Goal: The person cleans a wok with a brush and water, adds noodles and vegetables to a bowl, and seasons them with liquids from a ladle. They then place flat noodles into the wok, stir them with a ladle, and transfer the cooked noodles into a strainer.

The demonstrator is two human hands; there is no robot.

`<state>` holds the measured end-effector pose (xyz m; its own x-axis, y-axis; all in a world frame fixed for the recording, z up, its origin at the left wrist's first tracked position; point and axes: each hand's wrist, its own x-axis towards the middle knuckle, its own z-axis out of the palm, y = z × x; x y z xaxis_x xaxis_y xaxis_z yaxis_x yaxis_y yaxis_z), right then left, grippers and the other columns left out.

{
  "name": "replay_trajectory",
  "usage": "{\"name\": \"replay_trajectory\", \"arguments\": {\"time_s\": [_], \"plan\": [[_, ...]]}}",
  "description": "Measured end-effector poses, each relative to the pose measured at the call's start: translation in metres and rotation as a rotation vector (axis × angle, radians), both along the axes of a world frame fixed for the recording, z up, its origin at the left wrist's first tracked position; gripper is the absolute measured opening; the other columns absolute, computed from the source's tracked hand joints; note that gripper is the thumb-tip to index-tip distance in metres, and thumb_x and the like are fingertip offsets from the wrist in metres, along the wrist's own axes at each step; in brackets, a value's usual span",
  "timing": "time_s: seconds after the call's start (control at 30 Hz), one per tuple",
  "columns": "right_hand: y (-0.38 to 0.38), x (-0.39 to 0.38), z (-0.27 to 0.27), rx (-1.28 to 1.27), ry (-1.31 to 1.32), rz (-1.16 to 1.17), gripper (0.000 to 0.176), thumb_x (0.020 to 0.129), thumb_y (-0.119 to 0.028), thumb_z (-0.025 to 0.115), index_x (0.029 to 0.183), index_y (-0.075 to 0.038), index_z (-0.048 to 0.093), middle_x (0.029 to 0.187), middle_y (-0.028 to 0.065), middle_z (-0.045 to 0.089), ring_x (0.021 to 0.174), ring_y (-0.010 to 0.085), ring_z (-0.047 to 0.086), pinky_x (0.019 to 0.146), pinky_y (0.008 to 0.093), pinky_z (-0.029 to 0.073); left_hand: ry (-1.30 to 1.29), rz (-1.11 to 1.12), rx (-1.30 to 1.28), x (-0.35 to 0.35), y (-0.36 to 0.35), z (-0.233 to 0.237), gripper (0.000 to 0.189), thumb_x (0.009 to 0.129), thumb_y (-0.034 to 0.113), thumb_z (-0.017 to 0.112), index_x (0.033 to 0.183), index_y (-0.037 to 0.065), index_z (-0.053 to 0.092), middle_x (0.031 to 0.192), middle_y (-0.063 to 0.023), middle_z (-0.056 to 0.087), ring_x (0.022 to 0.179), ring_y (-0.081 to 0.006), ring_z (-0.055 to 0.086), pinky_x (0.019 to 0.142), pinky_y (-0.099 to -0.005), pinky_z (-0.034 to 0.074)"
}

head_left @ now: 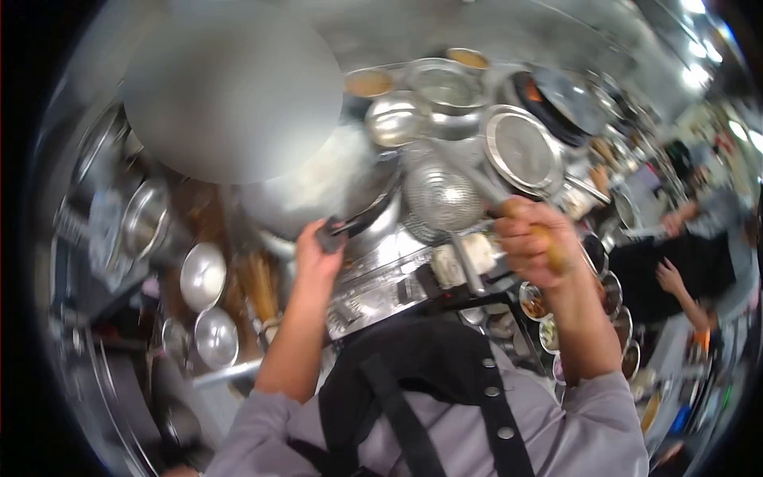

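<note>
A steaming wok point(318, 187) sits just beyond the fingers of the left hand point(318, 253), which are clamped round its dark handle point(339, 230), and a mesh skimmer point(441, 197) lies just left of the fingers of the right hand point(531, 242), which are closed tight on its wooden handle point(554, 253).

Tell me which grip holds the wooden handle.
The right grip: it closes around the wooden handle, while the left grip holds a dark handle.

I see my left hand point(318, 254) closed around the dark handle of the steaming wok point(310, 187). My right hand point(534, 242) grips the wooden handle of a wire skimmer point(443, 199), held just beside the wok's rim. Steel bowls point(203, 274) sit to the left, and another person's hand point(670, 278) shows at far right.
</note>
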<state>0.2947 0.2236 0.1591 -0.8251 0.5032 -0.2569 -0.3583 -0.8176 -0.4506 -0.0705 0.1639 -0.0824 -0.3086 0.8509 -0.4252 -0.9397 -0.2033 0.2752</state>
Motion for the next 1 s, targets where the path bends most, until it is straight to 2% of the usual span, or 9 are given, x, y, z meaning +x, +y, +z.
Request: {"name": "replay_trajectory", "arguments": {"time_s": [0.1,0.17,0.27,0.4,0.63,0.67,0.8,0.9,1.0], "plan": [[-0.049,-0.021,-0.002,0.632,-0.731,-0.044,0.06,0.089,-0.004,0.063,0.141,-0.006,0.033,0.082,0.0062,0.057,0.055,0.0113,0.054,0.05,0.0252,0.049,0.026,-0.051,-0.014,-0.005,-0.002,0.004,0.021,0.088,0.008,0.061,0.106,0.0,0.055,0.099,-0.0169,0.065,0.088,-0.0314,0.066,0.075,-0.0459,0.056],[-0.069,-0.021,-0.063,0.833,-0.799,-0.163,0.069,0.09,0.0,0.062,0.148,-0.006,0.026,0.079,0.0032,0.055,0.058,0.0094,0.055,0.05,0.0247,0.048,-0.029,-0.011,-0.137,0.0,-0.002,0.023,0.017,0.088,0.009,0.061,0.102,0.0,0.056,0.092,-0.0156,0.065,0.084,-0.031,0.066,0.076,-0.046,0.056],[-0.082,-0.002,-0.138,0.68,-0.615,-0.208,0.069,0.089,0.0,0.064,0.149,-0.006,0.029,0.077,-0.0003,0.052,0.059,0.0083,0.054,0.052,0.0247,0.046,-0.076,-0.065,-0.141,-0.003,0.006,0.022,0.015,0.087,0.01,0.062,0.097,0.0,0.057,0.09,-0.0151,0.064,0.083,-0.0303,0.065,0.075,-0.0443,0.057],[-0.09,0.022,-0.178,0.858,-0.736,-0.165,0.058,0.089,-0.002,0.067,0.143,-0.007,0.046,0.086,-0.0005,0.059,0.065,0.0055,0.05,0.057,0.0236,0.043,0.0,-0.038,-0.1,-0.002,-0.007,0.004,0.016,0.083,0.007,0.066,0.094,0.002,0.056,0.091,-0.0158,0.061,0.084,-0.03,0.062,0.077,-0.0443,0.058],[-0.064,0.042,-0.139,0.961,-0.676,0.078,0.059,0.085,-0.003,0.069,0.14,-0.004,0.049,0.107,0.0082,0.065,0.092,0.0132,0.059,0.085,0.0275,0.048,0.135,0.071,-0.108,0.047,-0.016,0.019,0.01,0.085,0.007,0.06,0.094,0.004,0.058,0.089,-0.0118,0.064,0.081,-0.0259,0.065,0.072,-0.0424,0.056],[-0.058,0.044,-0.138,1.171,-0.637,0.043,0.06,0.085,-0.007,0.068,0.141,-0.005,0.047,0.103,0.0131,0.065,0.091,0.0184,0.063,0.085,0.0319,0.05,0.168,0.077,-0.112,0.057,-0.02,0.026,0.01,0.086,0.007,0.058,0.095,0.004,0.058,0.09,-0.0117,0.064,0.082,-0.0257,0.065,0.071,-0.0416,0.056],[-0.046,0.049,-0.07,1.195,-0.679,0.299,0.06,0.087,-0.014,0.064,0.143,-0.01,0.044,0.094,0.0158,0.065,0.081,0.0283,0.067,0.076,0.0369,0.053,0.24,0.099,-0.163,0.098,-0.03,0.051,0.011,0.086,0.008,0.057,0.097,0.003,0.057,0.093,-0.0116,0.064,0.081,-0.0257,0.064,0.072,-0.0411,0.055],[-0.039,0.051,-0.063,1.051,-0.61,0.445,0.065,0.088,-0.009,0.064,0.148,-0.011,0.039,0.09,0.0072,0.061,0.062,0.0112,0.057,0.058,0.0294,0.051,0.241,0.15,-0.182,0.125,-0.037,0.067,0.011,0.088,0.009,0.055,0.098,0.004,0.057,0.094,-0.0116,0.064,0.081,-0.0258,0.063,0.071,-0.0407,0.055],[-0.032,0.054,-0.065,1.175,-0.636,0.462,0.064,0.088,-0.013,0.061,0.148,-0.01,0.038,0.083,0.0162,0.065,0.064,0.0233,0.064,0.06,0.0352,0.053,0.253,0.179,-0.204,0.145,-0.041,0.075,0.012,0.089,0.009,0.054,0.099,0.003,0.055,0.093,-0.0112,0.063,0.081,-0.0256,0.063,0.068,-0.0396,0.053]]}}
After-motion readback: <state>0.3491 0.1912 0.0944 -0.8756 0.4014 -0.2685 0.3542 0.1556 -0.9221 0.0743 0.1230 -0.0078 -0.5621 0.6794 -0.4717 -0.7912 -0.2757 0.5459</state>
